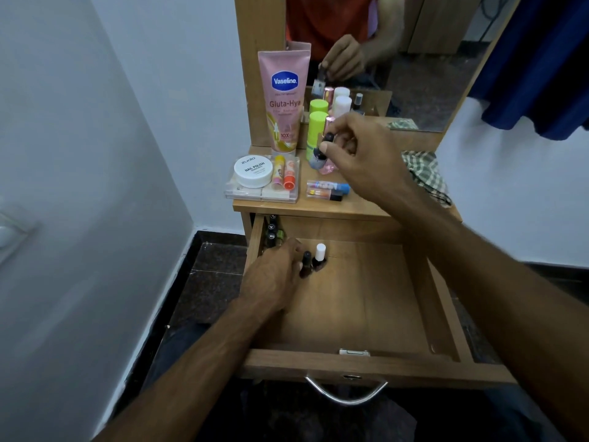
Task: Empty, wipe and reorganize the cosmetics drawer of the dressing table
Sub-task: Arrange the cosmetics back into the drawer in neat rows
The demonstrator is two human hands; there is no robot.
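Left forearm reaching forward and low, left hand (274, 272) palm down, fingers curled, fingertips touching a small dark bottle (306, 264), right arm stretched higher and further, right hand (360, 151) pinching a dark-capped bottle (320, 153) by its cap

A dark blue curtain (538, 59) hangs at the right, above dark speckled floor tiles (210, 275) meeting pale walls (95, 154).

Both forearms are showing bare, no sleeves, watch or rings on the left hand (274, 275) or right hand (360, 154); dark trousers (318, 419) are covering the lap.
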